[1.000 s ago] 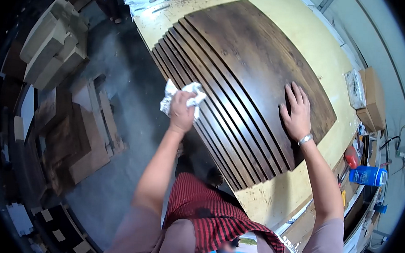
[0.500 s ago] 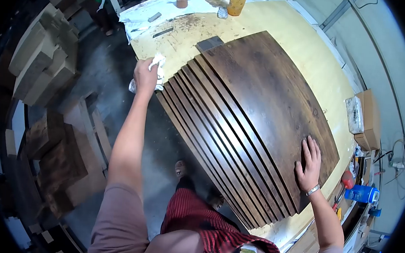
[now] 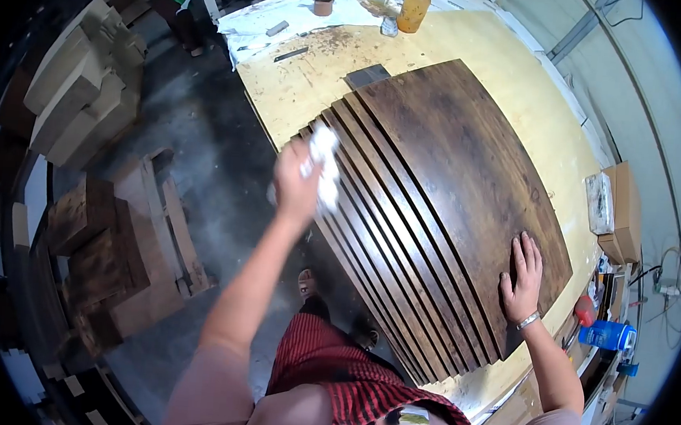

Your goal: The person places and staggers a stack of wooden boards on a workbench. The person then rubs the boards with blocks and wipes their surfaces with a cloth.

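A stack of dark brown wooden panels (image 3: 463,158) with curved ends lies fanned out in steps on the table. My left hand (image 3: 296,179) is closed on a white cloth (image 3: 324,164), blurred by motion, at the stack's left edge. Whether the cloth touches the panel edges I cannot tell. My right hand (image 3: 523,280) lies flat on the top panel near its right end, fingers spread. A small dark block (image 3: 367,74) shows from behind the stack's far corner.
The yellowish table (image 3: 286,90) carries a bottle of amber liquid (image 3: 414,8), a roll of brown tape (image 3: 323,6) and a white sheet (image 3: 299,16). A blue container (image 3: 608,335) and a cardboard box (image 3: 625,209) stand at right. Wooden pieces (image 3: 89,84) are piled at left.
My left hand has moved right and toward me with the cloth, from beside the stack's far-left corner to its stepped edges. My right hand stays on the top panel. The view has shifted slightly.
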Motion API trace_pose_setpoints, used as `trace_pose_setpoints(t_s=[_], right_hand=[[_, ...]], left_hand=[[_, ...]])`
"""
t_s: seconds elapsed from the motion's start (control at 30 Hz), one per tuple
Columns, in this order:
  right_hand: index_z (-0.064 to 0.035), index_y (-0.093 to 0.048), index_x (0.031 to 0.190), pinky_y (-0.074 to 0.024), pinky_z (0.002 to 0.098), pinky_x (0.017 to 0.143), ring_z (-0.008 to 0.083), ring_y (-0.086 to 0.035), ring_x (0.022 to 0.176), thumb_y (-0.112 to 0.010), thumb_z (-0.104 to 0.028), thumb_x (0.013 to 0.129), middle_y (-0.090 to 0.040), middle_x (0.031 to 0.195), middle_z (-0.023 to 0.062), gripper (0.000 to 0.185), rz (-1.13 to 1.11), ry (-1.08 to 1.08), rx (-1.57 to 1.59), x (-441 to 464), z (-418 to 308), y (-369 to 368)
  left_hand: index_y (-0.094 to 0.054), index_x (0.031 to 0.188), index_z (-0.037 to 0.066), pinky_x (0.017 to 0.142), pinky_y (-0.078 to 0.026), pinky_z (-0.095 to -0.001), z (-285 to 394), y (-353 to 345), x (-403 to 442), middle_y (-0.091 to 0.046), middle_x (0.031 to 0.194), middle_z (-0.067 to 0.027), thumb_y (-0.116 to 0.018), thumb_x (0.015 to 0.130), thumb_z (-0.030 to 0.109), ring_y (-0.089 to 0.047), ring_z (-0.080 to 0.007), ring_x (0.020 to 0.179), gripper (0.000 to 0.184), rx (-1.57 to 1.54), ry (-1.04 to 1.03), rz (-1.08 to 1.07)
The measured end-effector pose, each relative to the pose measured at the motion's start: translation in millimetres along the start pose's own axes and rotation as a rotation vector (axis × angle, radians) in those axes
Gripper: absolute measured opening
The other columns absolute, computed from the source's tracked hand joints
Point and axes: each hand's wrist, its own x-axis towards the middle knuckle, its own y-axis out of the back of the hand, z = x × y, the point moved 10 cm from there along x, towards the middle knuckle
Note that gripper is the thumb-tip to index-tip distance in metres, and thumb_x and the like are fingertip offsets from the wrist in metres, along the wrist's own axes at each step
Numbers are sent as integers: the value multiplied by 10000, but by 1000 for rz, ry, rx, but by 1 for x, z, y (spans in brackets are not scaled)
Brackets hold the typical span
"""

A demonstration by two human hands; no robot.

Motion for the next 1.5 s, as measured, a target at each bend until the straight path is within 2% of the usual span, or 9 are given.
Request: trace_pose_setpoints(t_s=[0.07, 0.33, 0.57, 1.0, 1.03, 1.17, 1.3, 1.37, 1.5], right_hand=[[-59, -437, 1481, -260, 508, 1182, 421, -340, 1414, -574, -160, 780, -367, 1559, 190, 721, -5, -7, -2, -1, -1, 0], [-55, -439, 1480, -267, 512, 1178, 423, -344, 1411, -579, -153, 771, -372, 1555, 199, 729, -11, -3, -8, 0, 2, -2], [-55, -440, 1479, -273, 507, 1174, 419, -345, 1413, -584, -149, 771, -372, 1559, 188, 729, -10, -4, -6, 1, -2, 2], [-78, -437, 1489, -267, 515, 1175, 410, -337, 1424, -609, -186, 752, -371, 1568, 172, 765, -23, -13, -24, 0, 3, -1], [-78, -437, 1489, -267, 516, 1175, 410, -337, 1425, -610, -186, 753, -369, 1569, 172, 764, -25, -18, -26, 0, 4, -1], [-79, -436, 1490, -268, 518, 1172, 413, -335, 1425, -612, -187, 756, -364, 1572, 173, 762, -34, -22, -19, 0, 4, -3], [-81, -437, 1489, -270, 521, 1169, 418, -341, 1420, -610, -187, 763, -362, 1571, 176, 754, -27, -15, -28, 0, 3, -1], [-55, -432, 1486, -255, 512, 1179, 412, -329, 1427, -578, -177, 767, -357, 1570, 183, 744, -31, -11, -30, -1, 2, -1], [-46, -429, 1487, -247, 508, 1184, 409, -324, 1431, -560, -189, 774, -355, 1569, 186, 739, -34, -8, -42, 0, 2, -1]], left_hand=[[-670, 1095, -18, 857, -490, -395, 15, -2, 44, -568, 1136, -184, -673, 883, 116, -599, -346, 990, 251, 322, -154, 27], [-765, 1091, 110, 749, -503, -386, 74, -48, -117, -628, 934, -60, -667, 743, 12, -620, -254, 839, 374, 338, -555, -363], [-721, 931, 57, 747, -499, -452, 15, -15, 42, -634, 965, -133, -734, 736, 108, -648, -356, 890, 202, 395, -173, 115], [-695, 899, 38, 702, -490, -446, 17, -22, 49, -603, 906, -150, -684, 824, 118, -631, -359, 851, 110, 554, -218, 22], [-660, 837, 25, 690, -482, -449, 3, -22, 27, -567, 852, -154, -662, 827, 95, -611, -361, 797, 70, 448, -93, 42], [-619, 758, 42, 648, -511, -366, 54, -53, -89, -612, 810, -116, -678, 812, 56, -643, -290, 726, 81, 223, -368, -300], [-621, 863, 28, 717, -507, -346, 2, -22, 3, -608, 805, -95, -701, 817, -14, -623, -225, 767, 101, -18, 3, -35], [-677, 1033, -36, 807, -501, -338, 24, -11, 65, -622, 1008, -141, -707, 845, 23, -645, -246, 906, 199, 195, -140, 67], [-685, 959, -43, 779, -493, -381, 8, -32, 54, -573, 954, -163, -675, 856, 22, -605, -335, 889, 122, 389, -259, 56]])
